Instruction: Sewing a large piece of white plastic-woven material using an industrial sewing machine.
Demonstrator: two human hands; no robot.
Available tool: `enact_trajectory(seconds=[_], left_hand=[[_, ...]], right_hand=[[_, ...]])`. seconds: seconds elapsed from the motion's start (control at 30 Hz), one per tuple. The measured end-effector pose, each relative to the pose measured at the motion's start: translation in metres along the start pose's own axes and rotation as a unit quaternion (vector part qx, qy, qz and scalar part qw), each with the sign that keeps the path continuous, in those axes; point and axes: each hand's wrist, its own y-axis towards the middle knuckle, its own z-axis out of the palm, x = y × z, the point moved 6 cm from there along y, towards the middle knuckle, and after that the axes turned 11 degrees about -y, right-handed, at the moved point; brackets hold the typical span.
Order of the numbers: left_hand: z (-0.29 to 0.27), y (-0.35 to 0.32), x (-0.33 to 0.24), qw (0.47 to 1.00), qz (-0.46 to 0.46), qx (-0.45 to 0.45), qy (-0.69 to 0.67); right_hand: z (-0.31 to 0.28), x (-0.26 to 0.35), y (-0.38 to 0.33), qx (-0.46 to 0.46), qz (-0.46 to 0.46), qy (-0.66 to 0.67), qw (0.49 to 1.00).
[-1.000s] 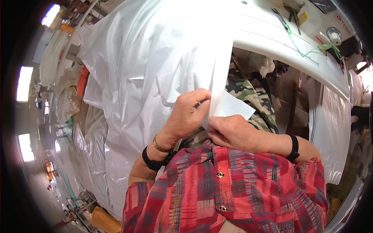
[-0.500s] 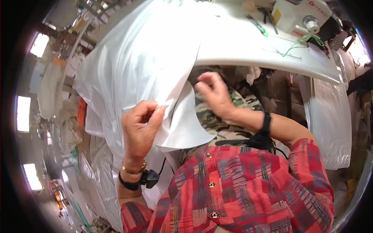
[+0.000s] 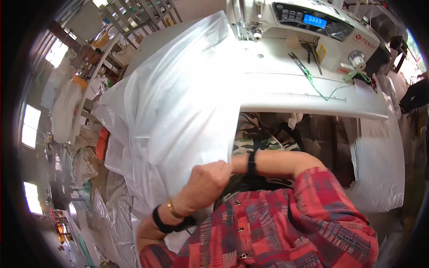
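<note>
A shiny white plastic sheet [image 3: 178,111] drapes from the sewing machine [image 3: 308,22] down over the table's front edge toward my lap. My left hand [image 3: 208,183] is closed on the sheet's near edge, close to my shirt front. From the right, my right hand [image 3: 240,163] reaches in beside it; only the part near the wrist shows. Its fingers are hidden behind the sheet and my left hand. The sheet's far end lies by the machine's needle area [image 3: 254,33].
Tweezers [image 3: 301,67] with green thread lie on the white machine bed [image 3: 308,105], right of the sheet. More white plastic [image 3: 380,165] hangs at the right. Metal racks [image 3: 138,18] stand at the far left, and an orange bundle [image 3: 102,143] sits left of the sheet.
My left hand has moved right and lower with the sheet's edge. My right hand has gone from open above my lap to behind the sheet. More of the machine shows.
</note>
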Motion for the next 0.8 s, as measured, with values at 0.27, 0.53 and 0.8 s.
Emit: enact_trajectory(seconds=[0.27, 0.53, 0.8], left_hand=[[0.029, -0.023, 0.021, 0.973, -0.107, -0.162, -0.124], [0.03, -0.019, 0.013, 0.937, -0.129, -0.2, -0.257], [0.044, -0.019, 0.024, 0.914, -0.151, -0.181, -0.331]], right_hand=[[-0.198, 0.03, -0.027, 0.281, 0.074, -0.142, 0.946], [-0.341, -0.049, 0.0, -0.288, 0.198, -0.343, 0.872], [-0.331, -0.057, 0.011, -0.291, 0.171, -0.375, 0.863]])
